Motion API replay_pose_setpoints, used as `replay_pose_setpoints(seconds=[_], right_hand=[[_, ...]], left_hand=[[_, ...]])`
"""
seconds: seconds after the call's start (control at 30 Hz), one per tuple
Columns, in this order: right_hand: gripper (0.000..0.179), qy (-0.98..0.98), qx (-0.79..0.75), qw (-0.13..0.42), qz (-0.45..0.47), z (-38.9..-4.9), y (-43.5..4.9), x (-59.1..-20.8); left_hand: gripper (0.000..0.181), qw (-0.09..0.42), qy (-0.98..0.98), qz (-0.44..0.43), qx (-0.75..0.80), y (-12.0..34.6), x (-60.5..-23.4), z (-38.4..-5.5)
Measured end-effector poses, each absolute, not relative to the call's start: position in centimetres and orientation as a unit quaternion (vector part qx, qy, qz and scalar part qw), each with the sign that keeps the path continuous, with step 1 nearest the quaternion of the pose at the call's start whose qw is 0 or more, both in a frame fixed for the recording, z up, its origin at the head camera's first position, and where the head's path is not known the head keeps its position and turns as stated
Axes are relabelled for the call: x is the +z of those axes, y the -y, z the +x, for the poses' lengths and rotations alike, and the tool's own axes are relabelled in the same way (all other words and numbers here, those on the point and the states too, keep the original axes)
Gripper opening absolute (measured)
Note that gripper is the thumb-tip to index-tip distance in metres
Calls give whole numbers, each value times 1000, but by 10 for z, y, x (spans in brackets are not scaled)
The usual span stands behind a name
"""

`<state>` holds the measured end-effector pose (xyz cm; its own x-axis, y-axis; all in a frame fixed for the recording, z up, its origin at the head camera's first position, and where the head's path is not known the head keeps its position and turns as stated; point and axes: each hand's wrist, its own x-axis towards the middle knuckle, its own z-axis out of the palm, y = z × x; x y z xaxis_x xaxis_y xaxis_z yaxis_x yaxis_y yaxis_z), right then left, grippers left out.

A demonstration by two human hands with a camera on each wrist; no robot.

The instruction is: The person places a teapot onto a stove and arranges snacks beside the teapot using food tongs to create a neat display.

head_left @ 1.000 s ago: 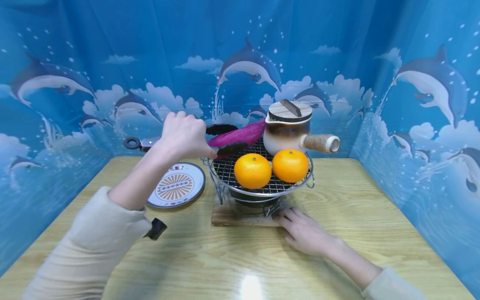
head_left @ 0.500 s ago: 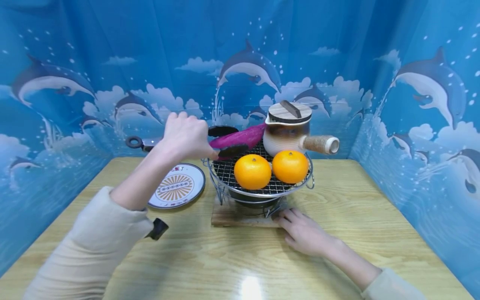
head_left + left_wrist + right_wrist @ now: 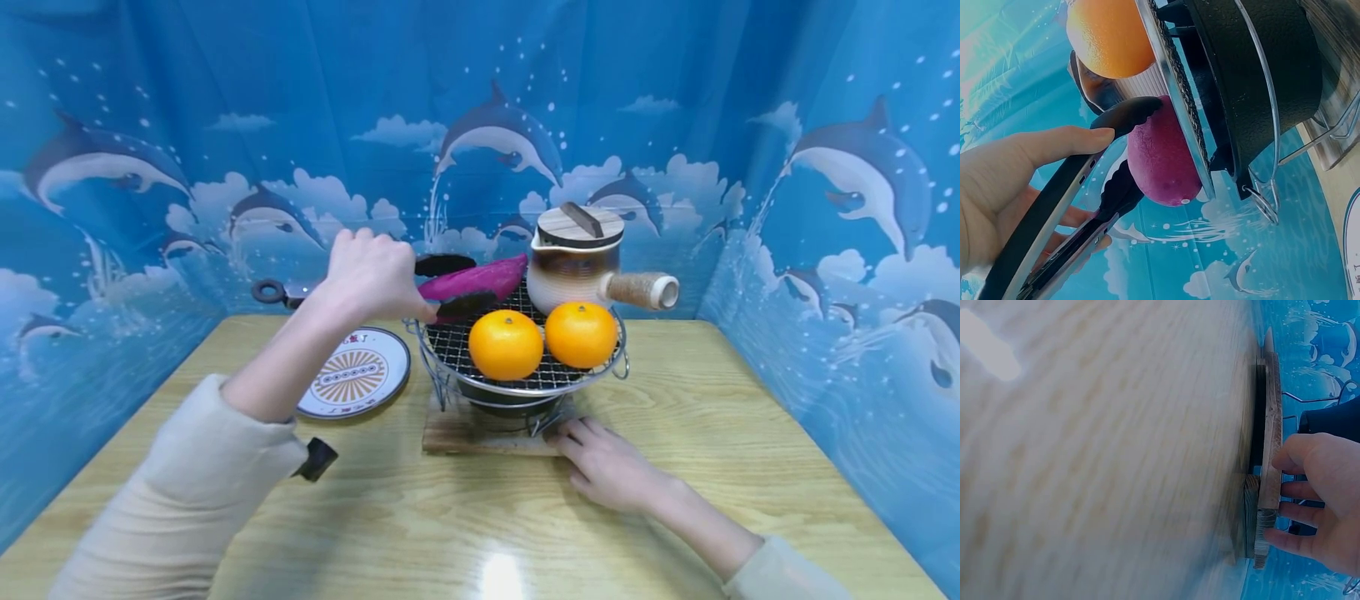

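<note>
My left hand (image 3: 369,275) grips a pair of kitchen tongs (image 3: 1054,219) with black scalloped tips. Those tips stand on either side of a purple sweet potato (image 3: 495,279), which lies against the wire mesh of a round tabletop grill (image 3: 525,385). In the left wrist view the upper tip touches the sweet potato (image 3: 1163,156); whether the lower one does I cannot tell. At the grill's base, my right hand (image 3: 611,467) rests its fingertips on the right front corner of a wooden board (image 3: 480,440). The right wrist view shows its fingers spread along the board's edge (image 3: 1270,437).
Two oranges, a left one (image 3: 506,345) and a right one (image 3: 582,335), sit at the front of the mesh. Behind them stands a lidded clay pot (image 3: 566,279), its handle (image 3: 637,289) pointing right. A patterned plate (image 3: 390,387) lies left of the grill, partly behind my left forearm.
The sweet potato's far end has dropped slightly toward the mesh, and the tongs and left hand have lowered a little with it. My right hand stays in place.
</note>
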<state>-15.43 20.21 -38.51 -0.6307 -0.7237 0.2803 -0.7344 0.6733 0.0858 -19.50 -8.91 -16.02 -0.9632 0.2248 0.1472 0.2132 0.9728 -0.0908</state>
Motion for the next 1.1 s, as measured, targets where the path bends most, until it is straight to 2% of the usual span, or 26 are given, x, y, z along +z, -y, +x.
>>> replay_pose_setpoints(seconds=[0.53, 0.9, 1.1], right_hand=[[41, 905, 14, 143, 401, -153, -201, -382], [40, 911, 15, 128, 391, -153, -201, -383], [40, 910, 16, 130, 394, -154, -201, -384]], left_hand=[[52, 73, 991, -116, -3, 99, -160, -191], [81, 70, 991, -111, -17, 111, -158, -185], [88, 68, 991, -107, -39, 121, -158, -181]])
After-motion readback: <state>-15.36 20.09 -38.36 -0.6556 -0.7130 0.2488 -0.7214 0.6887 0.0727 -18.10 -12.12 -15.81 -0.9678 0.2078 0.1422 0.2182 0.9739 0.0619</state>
